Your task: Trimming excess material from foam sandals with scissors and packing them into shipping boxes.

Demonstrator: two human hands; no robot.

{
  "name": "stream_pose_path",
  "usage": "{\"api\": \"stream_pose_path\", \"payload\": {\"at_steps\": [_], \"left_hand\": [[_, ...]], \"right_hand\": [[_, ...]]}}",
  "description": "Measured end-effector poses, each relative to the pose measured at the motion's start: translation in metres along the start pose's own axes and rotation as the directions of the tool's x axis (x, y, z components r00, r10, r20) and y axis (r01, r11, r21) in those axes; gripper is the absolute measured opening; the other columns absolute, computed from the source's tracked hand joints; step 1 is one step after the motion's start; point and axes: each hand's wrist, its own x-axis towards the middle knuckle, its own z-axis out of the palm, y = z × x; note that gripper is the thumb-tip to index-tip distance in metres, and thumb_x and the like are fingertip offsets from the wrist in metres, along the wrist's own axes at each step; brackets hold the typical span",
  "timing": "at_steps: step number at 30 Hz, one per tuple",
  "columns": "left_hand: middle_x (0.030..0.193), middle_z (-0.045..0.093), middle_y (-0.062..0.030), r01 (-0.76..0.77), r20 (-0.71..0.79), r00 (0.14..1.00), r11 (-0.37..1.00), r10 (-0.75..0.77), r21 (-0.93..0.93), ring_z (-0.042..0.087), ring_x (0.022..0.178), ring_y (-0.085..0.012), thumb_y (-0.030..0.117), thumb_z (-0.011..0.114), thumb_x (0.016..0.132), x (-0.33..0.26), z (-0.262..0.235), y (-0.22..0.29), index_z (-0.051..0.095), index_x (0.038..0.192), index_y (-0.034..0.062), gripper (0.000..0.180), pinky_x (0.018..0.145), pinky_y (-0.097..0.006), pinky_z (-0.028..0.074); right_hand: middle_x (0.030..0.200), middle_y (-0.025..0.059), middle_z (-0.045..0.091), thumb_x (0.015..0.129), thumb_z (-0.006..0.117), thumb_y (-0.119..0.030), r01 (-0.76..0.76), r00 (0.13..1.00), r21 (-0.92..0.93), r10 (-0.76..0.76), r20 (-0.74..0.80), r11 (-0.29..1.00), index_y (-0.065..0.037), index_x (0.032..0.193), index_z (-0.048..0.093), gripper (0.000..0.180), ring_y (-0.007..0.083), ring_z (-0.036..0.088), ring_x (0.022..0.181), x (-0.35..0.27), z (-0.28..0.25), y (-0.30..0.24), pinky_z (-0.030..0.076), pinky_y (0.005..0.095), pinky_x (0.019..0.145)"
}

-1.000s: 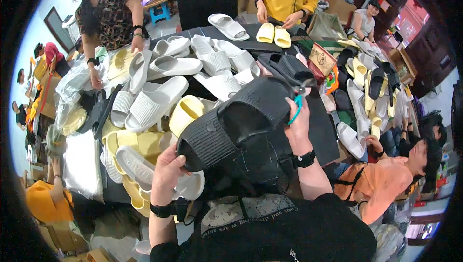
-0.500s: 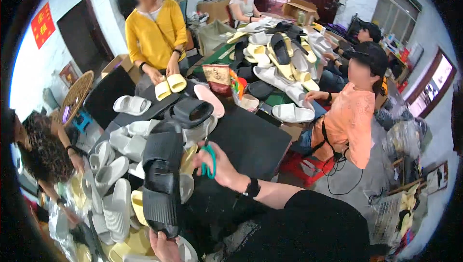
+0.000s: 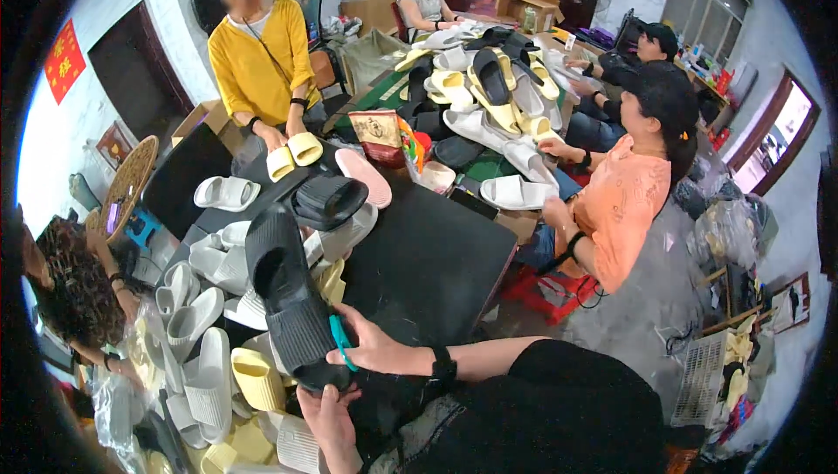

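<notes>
Shifted since the earlier frame: right hand (image 3: 380,350), which came to the near end of the black slipper (image 3: 301,327), fingers bent around a teal handle (image 3: 338,333). Black slipper, one: held over the left of the surface (image 3: 428,247), extending beyond both hands, long axis far-left to near-right. Left hand (image 3: 330,422), nearest its tip: pinched that end. Grey-white slippers (image 3: 209,382), several: lay heaped left.

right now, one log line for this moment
left hand: grips black footwear | right hand: holds teal handle | nearby: grey slippers, yellow slipper
</notes>
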Motion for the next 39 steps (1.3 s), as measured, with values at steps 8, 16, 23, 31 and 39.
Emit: {"api": "stream_pose_path", "payload": {"at_steps": [8, 16, 23, 31, 39], "left_hand": [[0.099, 0.058, -0.0136, -0.104, 0.033, 0.994, 0.862, 0.101, 0.496, 0.060, 0.074, -0.0152, 0.001, 0.049, 0.086, -0.014, -0.026, -0.002, 0.023, 0.133, -0.0021, 0.054, 0.065, -0.025, 0.049], [0.093, 0.060, -0.0090, -0.135, -0.188, 0.937, 0.800, 0.295, 0.584, 0.058, 0.070, -0.0113, -0.004, 0.045, 0.086, -0.048, -0.070, 0.007, 0.036, 0.128, 0.0022, 0.044, 0.066, -0.023, 0.047], [0.095, 0.060, -0.0100, -0.204, -0.320, 0.826, 0.774, 0.465, 0.599, 0.058, 0.073, -0.0118, 0.000, 0.045, 0.089, -0.062, -0.074, 0.027, 0.042, 0.122, -0.0016, 0.033, 0.068, -0.024, 0.048], [0.091, 0.060, -0.0095, -0.223, -0.348, 0.796, 0.774, 0.496, 0.593, 0.057, 0.074, -0.0110, 0.002, 0.046, 0.090, -0.061, -0.079, 0.030, 0.044, 0.120, -0.0028, 0.031, 0.069, -0.023, 0.048], [0.094, 0.059, -0.0107, -0.210, -0.339, 0.808, 0.773, 0.482, 0.599, 0.057, 0.075, -0.0121, 0.001, 0.045, 0.090, -0.054, -0.075, 0.032, 0.042, 0.122, -0.0038, 0.033, 0.070, -0.024, 0.048]], "right_hand": [[0.128, 0.0161, 0.039, 0.067, 0.073, -0.017, -0.006, 0.996, -0.432, -0.033, -0.083, 0.902, 0.005, 0.129, 0.031, 0.079, 0.0233, 0.040, 0.117, 0.003, -0.055, -0.014, 0.032, 0.0343, 0.099], [0.115, 0.0162, 0.050, 0.059, 0.069, -0.001, -0.011, 0.969, -0.758, -0.179, -0.168, 0.653, -0.001, 0.126, 0.038, 0.074, 0.0260, 0.050, 0.106, -0.010, -0.128, 0.014, 0.039, 0.0330, 0.091], [0.120, 0.0132, 0.047, 0.059, 0.068, 0.004, -0.029, 0.934, -0.709, -0.232, -0.270, 0.705, -0.001, 0.129, 0.034, 0.078, 0.0228, 0.047, 0.108, -0.026, -0.157, 0.048, 0.037, 0.0313, 0.093], [0.130, 0.0146, 0.038, 0.061, 0.066, 0.005, 0.018, 0.884, -0.577, -0.282, -0.372, 0.817, 0.002, 0.132, 0.027, 0.081, 0.0252, 0.038, 0.120, -0.045, -0.172, 0.041, 0.029, 0.0328, 0.101], [0.135, 0.0187, 0.032, 0.064, 0.065, 0.002, -0.063, 0.820, -0.520, -0.253, -0.514, 0.852, 0.004, 0.134, 0.023, 0.082, 0.0286, 0.029, 0.128, -0.083, -0.187, 0.045, 0.021, 0.0347, 0.106]]}}
